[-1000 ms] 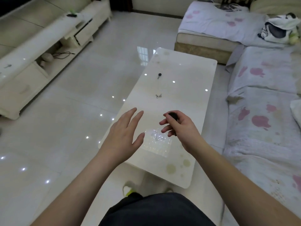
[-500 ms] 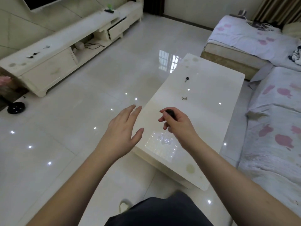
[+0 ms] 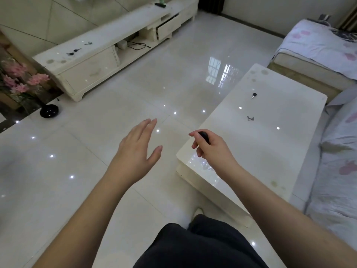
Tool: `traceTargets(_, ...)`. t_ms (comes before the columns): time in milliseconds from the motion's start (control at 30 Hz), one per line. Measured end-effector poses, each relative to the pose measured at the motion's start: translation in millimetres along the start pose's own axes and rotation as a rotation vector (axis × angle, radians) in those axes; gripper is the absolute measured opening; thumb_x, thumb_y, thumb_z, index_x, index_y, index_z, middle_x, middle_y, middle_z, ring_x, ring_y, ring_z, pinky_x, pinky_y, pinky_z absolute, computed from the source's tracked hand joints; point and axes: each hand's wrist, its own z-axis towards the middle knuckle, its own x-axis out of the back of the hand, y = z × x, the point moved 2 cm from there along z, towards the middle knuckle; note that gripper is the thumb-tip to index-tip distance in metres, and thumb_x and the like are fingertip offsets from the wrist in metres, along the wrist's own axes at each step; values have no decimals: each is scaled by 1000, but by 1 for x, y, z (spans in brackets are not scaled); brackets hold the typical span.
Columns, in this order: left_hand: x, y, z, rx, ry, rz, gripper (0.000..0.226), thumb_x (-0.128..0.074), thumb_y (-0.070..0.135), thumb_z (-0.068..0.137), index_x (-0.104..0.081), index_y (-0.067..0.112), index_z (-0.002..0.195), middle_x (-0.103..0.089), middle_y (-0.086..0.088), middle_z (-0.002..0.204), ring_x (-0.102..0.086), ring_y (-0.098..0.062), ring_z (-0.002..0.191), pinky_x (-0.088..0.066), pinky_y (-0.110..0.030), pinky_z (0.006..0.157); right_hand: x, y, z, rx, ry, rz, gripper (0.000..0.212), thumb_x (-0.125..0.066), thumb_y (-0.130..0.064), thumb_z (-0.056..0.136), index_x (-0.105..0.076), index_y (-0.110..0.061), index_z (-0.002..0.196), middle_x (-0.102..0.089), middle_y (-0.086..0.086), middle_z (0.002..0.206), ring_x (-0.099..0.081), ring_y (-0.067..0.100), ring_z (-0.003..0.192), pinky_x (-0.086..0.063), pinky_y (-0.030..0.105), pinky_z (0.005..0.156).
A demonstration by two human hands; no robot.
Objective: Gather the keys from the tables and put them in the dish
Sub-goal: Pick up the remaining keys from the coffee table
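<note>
My right hand [image 3: 209, 147] is shut on a black-headed key [image 3: 203, 135], held over the near left corner of the white coffee table [image 3: 289, 151]. My left hand [image 3: 138, 149] hovers open over the floor, left of the table. On the table lie a black-headed key [image 3: 253, 95] and a small metal key [image 3: 250, 118]. Farther off, on the long TV cabinet [image 3: 92, 60], lie two black-headed keys [image 3: 74, 52] and a silver key [image 3: 88, 43]. A black dish [image 3: 49, 111] sits on the floor by the cabinet's near end.
Pink flowers [image 3: 17, 78] stand at the far left beside the dish. A sofa with flowered covers [image 3: 340, 161] runs along the right, close to the table. Glossy tiled floor [image 3: 77, 151] lies between table and cabinet. My dark trousers [image 3: 197, 246] fill the bottom.
My view has swung left: the table slid to the right, and the cabinet's keys, the dish and the flowers came into sight. My right hand still holds the key.
</note>
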Motion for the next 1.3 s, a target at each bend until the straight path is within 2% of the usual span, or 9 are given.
traceTargets(100,6,-22,8,55,19,-14,65,-51,36,94,-25,20,151,-30,-3,157,-29,-20,143,-31,-44,110,-14,-4,20,-8,-28,-1,20,-51,-36,96,-69,-29,96,-64,-13,71,-55,12,59,-45,32,64)
traceTargets(267,7,-54,40,48,-17,-4,64,-54,33,94,-26,20,151,-31,-3,156,-30,-22,142,-32,-47,111,-43,-6,70,21,-66,-81,19,-49,-31,98,-67,-27,94,-61,-16,67,-53,7,55,-41,15,54)
traceTargets(433,10,-88,102,74,-60,22,64,-52,34,94,-25,22,151,-30,-2,156,-29,-21,142,-31,-47,111,-63,-11,143,15,-95,-117,18,-48,-30,99,-65,-27,95,-65,-11,75,-57,5,58,-41,14,56)
traceTargets(533,18,-96,149,33,-80,44,64,-50,37,94,-25,22,151,-30,-2,156,-28,-20,142,-30,-45,111,-65,-21,186,24,-97,-133,17,-47,-31,99,-64,-27,95,-67,-9,79,-60,5,62,-43,19,60)
traceTargets(867,18,-122,282,-61,-115,41,65,-44,42,93,-21,22,151,-29,-2,156,-24,-16,142,-29,-43,108,-85,-52,298,18,-56,-73,18,-47,-37,97,-63,-31,92,-69,-13,79,-63,5,63,-47,27,61)
traceTargets(1033,23,-177,342,-49,-144,13,64,-43,43,93,-23,24,151,-29,-1,157,-26,-17,142,-30,-44,109,-95,-50,357,-49,34,-39,17,-48,-36,96,-64,-33,90,-69,-13,77,-62,6,61,-44,27,62)
traceTargets(1300,31,-254,462,-167,-254,8,62,-46,42,94,-24,28,150,-27,-1,157,-24,-18,143,-25,-41,111,-137,-75,475,-87,178,2,17,-50,-38,95,-65,-29,93,-69,-13,74,-62,5,62,-44,22,61)
